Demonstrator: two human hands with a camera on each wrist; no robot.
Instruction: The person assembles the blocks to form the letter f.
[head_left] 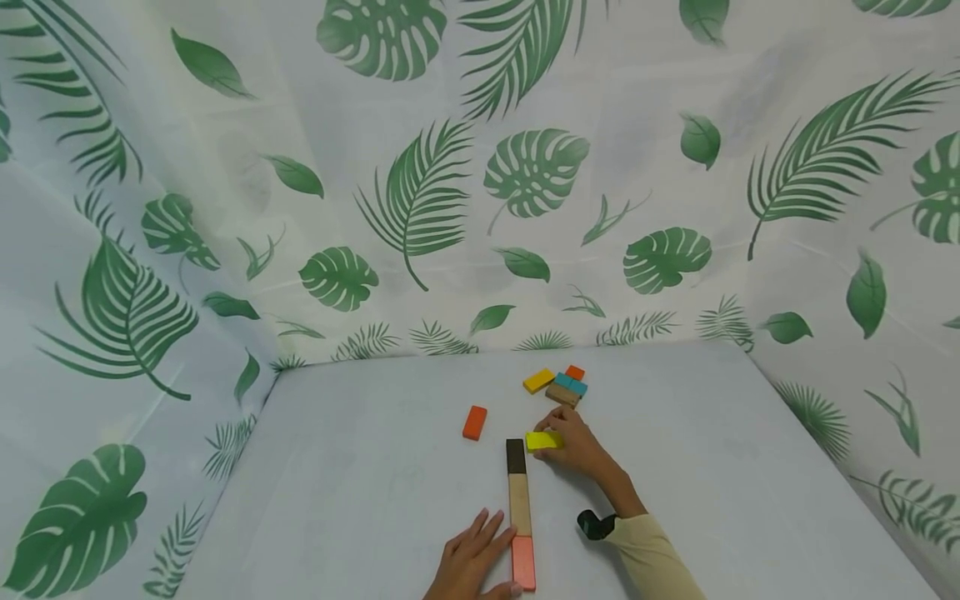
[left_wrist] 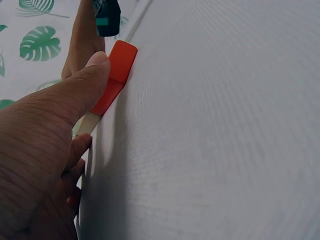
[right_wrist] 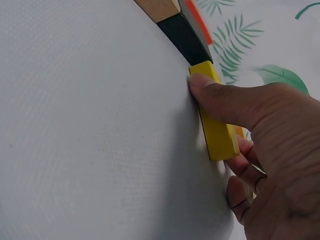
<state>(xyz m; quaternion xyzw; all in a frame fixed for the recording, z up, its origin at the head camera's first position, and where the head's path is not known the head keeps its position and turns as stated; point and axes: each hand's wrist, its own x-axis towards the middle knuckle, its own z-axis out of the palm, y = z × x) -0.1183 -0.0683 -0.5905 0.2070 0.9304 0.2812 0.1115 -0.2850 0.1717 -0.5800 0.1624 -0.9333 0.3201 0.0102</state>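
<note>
My right hand [head_left: 579, 443] pinches a bright yellow rectangular block [head_left: 542, 441] between thumb and fingers, just right of the row's far end. In the right wrist view the thumb lies on the near side of the yellow block [right_wrist: 216, 135], whose end comes close to the black block [right_wrist: 186, 39]. The row runs away from me: a pink block [head_left: 523, 560] nearest, then a natural wood block [head_left: 519, 505], then the dark block [head_left: 516, 457]. Beside the pink one, my left hand [head_left: 471, 557] rests with fingers extended, thumb at its near end and a fingertip at its left edge.
An orange-red block [head_left: 475, 422] lies alone, left of the row's far end. Farther back sit a golden-yellow block [head_left: 538, 381], blue blocks [head_left: 572, 384], a brown block [head_left: 562, 394] and a small orange block [head_left: 575, 372]. Leaf-print cloth [head_left: 465, 208] walls surround the white table [head_left: 352, 483].
</note>
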